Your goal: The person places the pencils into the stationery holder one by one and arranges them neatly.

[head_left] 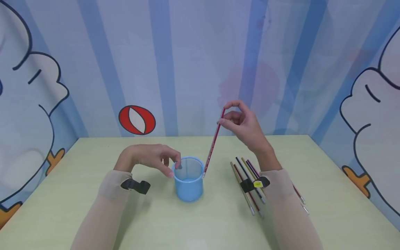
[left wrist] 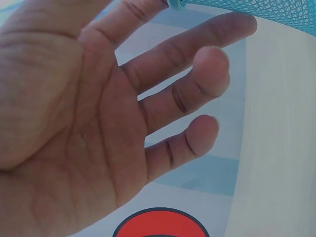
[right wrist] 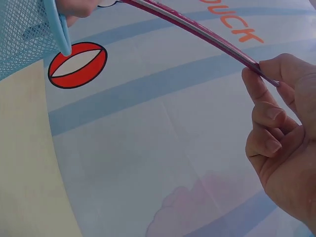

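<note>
A blue mesh pencil cup stands upright on the table, its open top facing up. My left hand pinches the cup's left rim between thumb and index finger; its other fingers are loosely bent in the left wrist view. Up to the right, my right hand holds a dark pink pencil near its upper end between thumb and fingers. The pencil slants down to the left, and its lower end is by the cup's right rim. Whether that end touches the rim, I cannot tell.
Several pencils lie in a loose bunch on the pale table, partly hidden by the right wrist and sleeve. A striped blue backdrop with cartoon drawings rises behind the table's far edge.
</note>
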Available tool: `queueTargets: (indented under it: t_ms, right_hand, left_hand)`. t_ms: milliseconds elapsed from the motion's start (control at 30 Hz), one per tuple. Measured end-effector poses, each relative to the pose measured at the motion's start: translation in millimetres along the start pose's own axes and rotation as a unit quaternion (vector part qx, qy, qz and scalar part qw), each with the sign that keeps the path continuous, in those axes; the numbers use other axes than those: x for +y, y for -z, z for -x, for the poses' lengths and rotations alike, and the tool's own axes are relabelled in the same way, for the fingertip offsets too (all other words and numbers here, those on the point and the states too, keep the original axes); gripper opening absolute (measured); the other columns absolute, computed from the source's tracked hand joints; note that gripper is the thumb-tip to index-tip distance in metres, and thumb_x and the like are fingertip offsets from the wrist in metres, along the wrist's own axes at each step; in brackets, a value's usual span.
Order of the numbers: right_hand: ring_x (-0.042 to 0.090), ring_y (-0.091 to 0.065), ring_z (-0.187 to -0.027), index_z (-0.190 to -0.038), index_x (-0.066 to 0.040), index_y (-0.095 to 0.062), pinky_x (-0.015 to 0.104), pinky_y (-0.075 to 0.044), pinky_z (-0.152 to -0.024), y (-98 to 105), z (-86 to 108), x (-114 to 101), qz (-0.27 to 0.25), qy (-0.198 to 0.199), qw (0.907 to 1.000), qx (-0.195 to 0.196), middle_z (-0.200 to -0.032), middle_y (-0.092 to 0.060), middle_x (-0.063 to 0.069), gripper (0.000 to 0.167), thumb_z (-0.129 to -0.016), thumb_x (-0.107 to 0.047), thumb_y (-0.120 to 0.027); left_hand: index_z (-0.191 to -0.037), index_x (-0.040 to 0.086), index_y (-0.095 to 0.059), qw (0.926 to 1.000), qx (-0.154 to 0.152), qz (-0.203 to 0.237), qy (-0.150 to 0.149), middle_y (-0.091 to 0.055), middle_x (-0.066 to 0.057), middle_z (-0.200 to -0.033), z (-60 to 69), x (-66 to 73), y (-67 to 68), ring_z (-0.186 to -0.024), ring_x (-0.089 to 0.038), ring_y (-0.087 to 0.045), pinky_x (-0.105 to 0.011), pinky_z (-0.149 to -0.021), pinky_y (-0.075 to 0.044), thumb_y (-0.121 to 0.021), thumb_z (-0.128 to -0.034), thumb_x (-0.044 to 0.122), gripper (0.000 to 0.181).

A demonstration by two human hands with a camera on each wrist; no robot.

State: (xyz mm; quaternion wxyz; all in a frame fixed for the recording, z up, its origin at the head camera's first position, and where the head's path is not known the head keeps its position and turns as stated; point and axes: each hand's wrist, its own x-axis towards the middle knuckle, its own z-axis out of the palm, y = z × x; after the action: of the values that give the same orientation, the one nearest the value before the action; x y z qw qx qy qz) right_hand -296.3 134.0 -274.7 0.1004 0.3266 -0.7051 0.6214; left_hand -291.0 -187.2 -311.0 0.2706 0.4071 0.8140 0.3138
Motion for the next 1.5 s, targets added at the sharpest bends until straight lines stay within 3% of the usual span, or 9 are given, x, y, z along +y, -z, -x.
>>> queueTargets:
  t_ms: [200,433,667,833,1033,1300,1500]
  right_hand:
    - [0.019,-0.063,-0.072,-0.121,-0.005,-0.052,0.025,-0.052,-0.073,-9,-3.3,3,-0.029,0.027,0.9989,0.026,-0.089,-0.070,0.006,0.033,-0.092,0.001,-0.068]
    - [0.017,-0.061,-0.069,-0.120,-0.007,-0.053,0.025,-0.049,-0.068,-19,-3.6,7,-0.030,0.030,0.9983,0.040,-0.089,-0.071,0.006,0.032,-0.093,-0.002,-0.068]
    - [0.018,-0.049,-0.059,-0.121,-0.008,-0.053,0.026,-0.040,-0.056,-40,-2.9,17,0.034,0.011,0.9993,-0.011,-0.090,-0.070,0.010,0.032,-0.094,-0.007,-0.070]
    - [0.022,-0.046,-0.058,-0.122,-0.008,-0.054,0.027,-0.040,-0.055,-59,-1.8,22,0.087,0.009,0.9950,-0.049,-0.093,-0.070,0.010,0.033,-0.093,-0.006,-0.070]
    - [0.024,-0.048,-0.061,-0.121,-0.011,-0.055,0.028,-0.042,-0.056,-72,1.7,24,0.107,-0.007,0.9918,-0.070,-0.093,-0.071,0.007,0.032,-0.093,-0.006,-0.070]
    - [0.020,-0.049,-0.057,-0.116,-0.015,-0.057,0.029,-0.042,-0.054,-85,4.9,30,0.122,0.034,0.9869,-0.101,-0.089,-0.072,0.000,0.026,-0.094,-0.011,-0.070]
    - [0.018,-0.051,-0.057,-0.119,-0.017,-0.057,0.028,-0.043,-0.053,-95,6.9,32,0.139,0.038,0.9833,-0.111,-0.089,-0.072,-0.002,0.029,-0.094,-0.011,-0.070]
  left_hand:
    - [-0.107,0.004,-0.063,1.0000,-0.002,-0.002,-0.001,-0.062,-0.014,-0.112,0.8,1.4,0.0,-0.106,-0.026,-0.055,-0.043,-0.087,-0.050,-0.076,-0.0889,0.022,0.028]
    - [-0.107,0.006,-0.064,1.0000,-0.003,-0.008,-0.001,-0.063,-0.011,-0.110,1.2,1.3,-0.4,-0.106,-0.025,-0.055,-0.042,-0.087,-0.050,-0.076,-0.0887,0.022,0.027]
    - [-0.107,0.008,-0.064,1.0000,-0.004,-0.005,0.006,-0.063,-0.008,-0.110,1.3,-0.9,0.1,-0.106,-0.025,-0.055,-0.042,-0.086,-0.051,-0.076,-0.0892,0.024,0.027]
    - [-0.108,0.008,-0.064,0.9999,-0.006,-0.013,0.000,-0.063,-0.007,-0.109,2.0,0.5,0.3,-0.105,-0.024,-0.056,-0.042,-0.086,-0.051,-0.075,-0.0901,0.024,0.026]
    - [-0.106,0.009,-0.064,0.9996,-0.008,-0.027,-0.005,-0.064,-0.002,-0.105,2.2,4.5,1.2,-0.103,-0.022,-0.056,-0.041,-0.085,-0.050,-0.075,-0.0904,0.025,0.024]
    - [-0.104,0.010,-0.066,0.9991,-0.009,-0.039,-0.009,-0.065,0.002,-0.102,3.3,7.8,1.0,-0.103,-0.023,-0.057,-0.040,-0.085,-0.051,-0.075,-0.0902,0.024,0.021]
    - [-0.104,0.010,-0.067,0.9988,-0.011,-0.048,-0.003,-0.066,-0.003,-0.106,3.2,9.6,1.1,-0.106,-0.027,-0.058,-0.040,-0.085,-0.051,-0.075,-0.0903,0.023,0.021]
